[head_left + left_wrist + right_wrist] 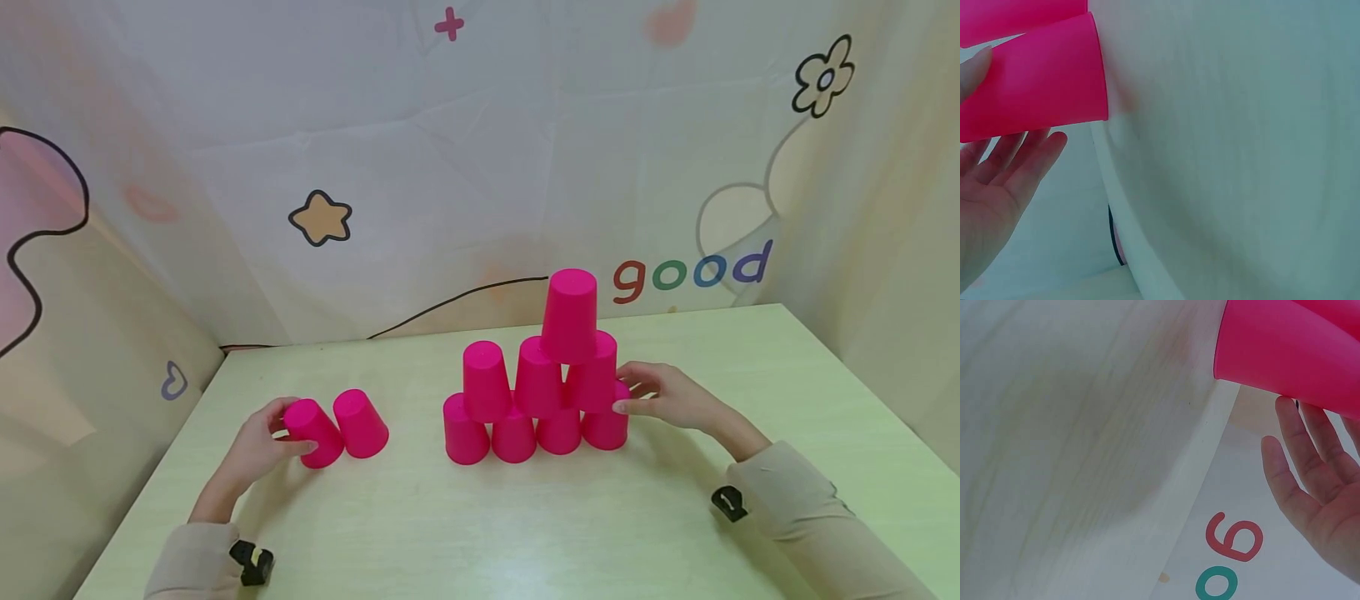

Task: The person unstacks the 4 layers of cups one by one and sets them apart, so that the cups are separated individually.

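Observation:
Two pink upside-down cups stand on the left of the table in the head view. My left hand (pixel 258 446) holds the outer cup (pixel 313 433), thumb in front and fingers behind; the left wrist view shows the thumb on the wall of this cup (pixel 1041 75). Beside it is the second cup (pixel 362 423). To the right rises a pyramid of pink cups, several in the bottom row, three above and one top cup (pixel 570 317). My right hand (pixel 667 396) is at its right end, its nearly straight fingers (pixel 1300 444) touching the side of the end cup (pixel 1285 350).
A pale wooden table (pixel 375 533) carries all the cups. Behind it hangs a printed curtain (pixel 450 167) with a star, a flower and the word "good". Each sleeve has a black clip (pixel 729 503) near the cuff.

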Tool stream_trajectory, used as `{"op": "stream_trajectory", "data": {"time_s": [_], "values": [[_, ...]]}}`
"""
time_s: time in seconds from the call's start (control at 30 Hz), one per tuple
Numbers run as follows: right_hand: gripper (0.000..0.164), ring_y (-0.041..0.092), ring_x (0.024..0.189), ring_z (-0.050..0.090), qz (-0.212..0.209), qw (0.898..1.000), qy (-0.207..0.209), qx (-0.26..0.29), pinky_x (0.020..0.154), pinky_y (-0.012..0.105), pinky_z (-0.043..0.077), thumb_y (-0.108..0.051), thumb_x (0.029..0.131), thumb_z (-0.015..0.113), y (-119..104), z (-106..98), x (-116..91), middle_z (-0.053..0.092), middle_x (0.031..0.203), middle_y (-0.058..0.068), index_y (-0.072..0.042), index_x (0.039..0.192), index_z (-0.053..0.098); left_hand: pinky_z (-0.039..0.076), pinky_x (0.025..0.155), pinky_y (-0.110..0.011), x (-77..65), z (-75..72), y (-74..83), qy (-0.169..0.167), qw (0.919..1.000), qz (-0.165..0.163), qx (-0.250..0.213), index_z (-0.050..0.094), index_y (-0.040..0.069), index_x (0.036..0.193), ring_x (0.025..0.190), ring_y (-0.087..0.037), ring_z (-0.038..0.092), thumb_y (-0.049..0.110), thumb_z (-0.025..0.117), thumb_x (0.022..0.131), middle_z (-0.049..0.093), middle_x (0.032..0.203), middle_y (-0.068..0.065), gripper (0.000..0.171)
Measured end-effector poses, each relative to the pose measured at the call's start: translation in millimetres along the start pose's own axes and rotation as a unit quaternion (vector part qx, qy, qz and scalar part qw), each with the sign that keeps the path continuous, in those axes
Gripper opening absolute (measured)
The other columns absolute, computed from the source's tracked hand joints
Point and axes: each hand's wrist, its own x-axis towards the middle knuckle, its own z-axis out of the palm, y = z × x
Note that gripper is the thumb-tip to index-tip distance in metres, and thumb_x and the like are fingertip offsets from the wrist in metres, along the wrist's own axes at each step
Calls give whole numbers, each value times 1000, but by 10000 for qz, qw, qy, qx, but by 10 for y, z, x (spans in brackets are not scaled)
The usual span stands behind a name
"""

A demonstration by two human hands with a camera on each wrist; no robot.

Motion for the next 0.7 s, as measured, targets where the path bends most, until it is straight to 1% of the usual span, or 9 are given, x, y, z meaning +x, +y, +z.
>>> {"op": "stream_trajectory", "data": {"time_s": [0.1,0.17,0.27,0.37,0.47,0.57,0.7], "values": [[46,28,96,57,3,10000,3,-12,76,37,52,-27,80,69,2,0,2,57,110,13,-3,116,53,52,76,-41,-22,-17,48,76,9999,66,76,36,0,132,108,-40,47,10,72,76,46,122,-22,67],[46,28,95,57,11,10000,4,-14,76,37,52,-27,80,69,5,-2,1,57,110,13,-3,116,53,52,76,-41,-35,-35,94,142,9996,173,144,35,0,133,108,-41,46,10,72,76,45,123,-23,68],[46,28,95,57,15,10000,1,-14,76,37,52,-27,80,69,1,-3,0,57,110,13,-3,115,53,50,79,-45,-54,-70,171,273,9982,447,280,34,0,134,108,-40,47,9,71,77,46,123,-24,69],[45,28,96,57,-1,10000,-10,-13,76,37,52,-26,80,69,-3,-2,1,57,110,13,-3,115,53,46,85,-50,-77,-112,248,447,9953,747,428,35,-1,133,108,-40,47,9,71,78,47,122,-24,66],[45,28,96,57,-23,10000,-3,-19,76,37,52,-26,80,69,-11,2,3,57,110,13,-3,115,53,43,87,-54,-100,-152,326,603,9923,948,515,36,-2,132,110,-41,46,8,70,79,47,123,-24,64],[45,27,95,57,-50,10000,-4,-41,76,37,52,-26,80,69,-15,5,2,57,110,13,-2,115,53,43,87,-53,-115,-173,404,719,9898,1093,566,37,-1,132,111,-39,46,7,69,79,47,124,-23,62],[46,27,96,57,-35,10000,-6,-46,77,38,52,-26,80,69,-13,4,1,57,110,13,-2,116,53,45,86,-48,-132,-161,508,857,9849,1383,596,38,-1,132,110,-36,48,5,69,79,49,123,-22,61]]}}
